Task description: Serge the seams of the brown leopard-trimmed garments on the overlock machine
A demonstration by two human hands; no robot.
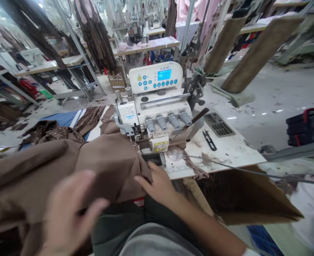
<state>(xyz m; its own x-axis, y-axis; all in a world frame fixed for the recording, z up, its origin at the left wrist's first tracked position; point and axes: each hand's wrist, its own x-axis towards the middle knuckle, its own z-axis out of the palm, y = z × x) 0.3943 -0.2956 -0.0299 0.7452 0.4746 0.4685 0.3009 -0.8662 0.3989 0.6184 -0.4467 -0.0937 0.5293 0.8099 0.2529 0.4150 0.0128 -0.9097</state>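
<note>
Brown fabric (106,160) spreads across the left of the worktable and hangs down over its front. Its right part lies at the needle area of a white overlock sewing machine (159,101) with a lit blue display. My right hand (159,183) pinches the fabric's edge just in front of the machine, thumb on the near side. Closer to the camera, my left hand (68,209) is blurred by motion above the fabric, its thumb and fingers apart with nothing visible between them.
Black thread snips (209,140) and a grey tray (219,124) lie right of the machine. Below the table's right side stands an open cardboard box (253,199). A sequined brown cloth (52,129) lies at the left. Padded brown posts (263,53) stand behind.
</note>
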